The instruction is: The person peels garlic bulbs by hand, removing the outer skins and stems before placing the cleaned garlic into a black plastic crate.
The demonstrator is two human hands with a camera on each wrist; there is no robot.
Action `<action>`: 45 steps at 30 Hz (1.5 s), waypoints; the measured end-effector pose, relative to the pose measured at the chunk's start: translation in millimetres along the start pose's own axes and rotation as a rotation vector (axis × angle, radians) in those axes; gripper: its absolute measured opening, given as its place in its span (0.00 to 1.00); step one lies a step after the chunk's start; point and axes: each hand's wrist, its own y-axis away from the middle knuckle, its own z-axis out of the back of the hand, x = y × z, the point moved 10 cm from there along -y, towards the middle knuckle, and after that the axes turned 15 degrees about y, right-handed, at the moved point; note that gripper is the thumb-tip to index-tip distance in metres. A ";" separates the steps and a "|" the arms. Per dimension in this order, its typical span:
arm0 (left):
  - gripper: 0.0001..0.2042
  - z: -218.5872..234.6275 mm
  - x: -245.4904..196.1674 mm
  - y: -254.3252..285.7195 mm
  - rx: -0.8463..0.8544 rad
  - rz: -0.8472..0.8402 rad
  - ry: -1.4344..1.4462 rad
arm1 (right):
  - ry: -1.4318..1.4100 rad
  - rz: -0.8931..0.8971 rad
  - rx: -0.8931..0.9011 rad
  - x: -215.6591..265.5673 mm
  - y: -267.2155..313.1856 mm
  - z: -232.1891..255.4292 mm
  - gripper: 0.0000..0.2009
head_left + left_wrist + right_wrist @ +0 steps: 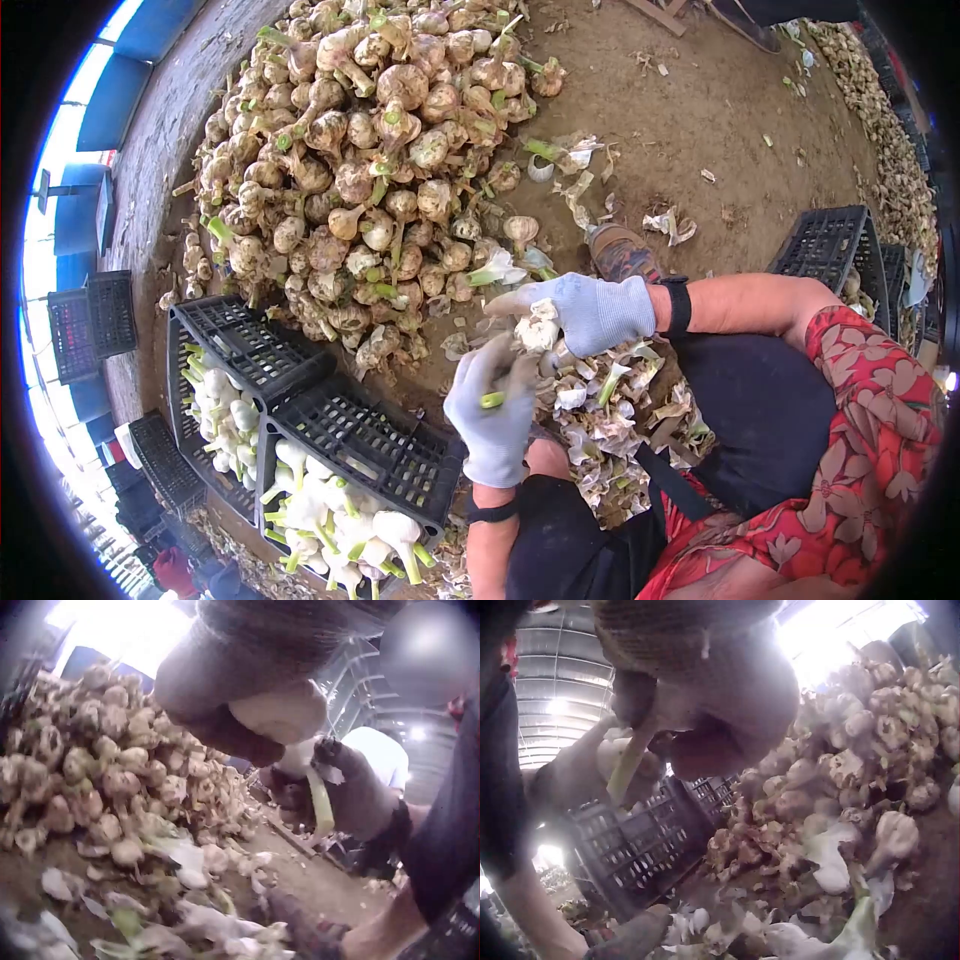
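A whitish garlic bulb [538, 328] sits between two gloved hands above a lap covered in peelings. The left hand [495, 410] grips it from below, fingers curled, with a cut green stem [492, 400] showing at those fingers. From the right, the right hand [600, 312] pinches the bulb's other side. In the left wrist view the left hand [217, 690] is close over a pale bulb [281, 712], and a stem [321, 802] hangs beside the right hand [360, 787]. The right wrist view shows the right hand [705, 682] by a stem [630, 761]; its fingertips are partly hidden.
A large heap of unpeeled garlic [350, 180] lies on the ground ahead. Black crates [365, 450] at left hold cleaned white bulbs [345, 520]. Loose skins [620, 430] cover the lap. A shoe [622, 252] stands beyond the hands, and another crate [825, 245] is at right.
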 end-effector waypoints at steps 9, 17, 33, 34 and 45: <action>0.05 -14.8 -19.8 -4.2 0.012 -0.178 -0.300 | 0.027 -0.175 0.139 -9.3 -1.1 -6.9 0.40; 0.04 46.0 45.3 -7.2 -0.380 0.158 0.149 | -0.284 -0.061 0.183 6.1 -1.1 -17.2 0.43; 0.19 -10.2 72.3 19.2 -0.061 0.687 1.254 | -0.680 -0.271 0.014 -22.8 -10.5 -20.0 0.25; 0.19 7.9 71.6 16.3 -0.136 0.678 1.306 | -0.696 -0.327 -0.034 -28.3 -9.2 -15.6 0.25; 0.22 208.1 73.1 -49.9 -0.768 0.216 1.390 | -0.412 -0.426 -0.221 -81.2 15.6 10.5 0.17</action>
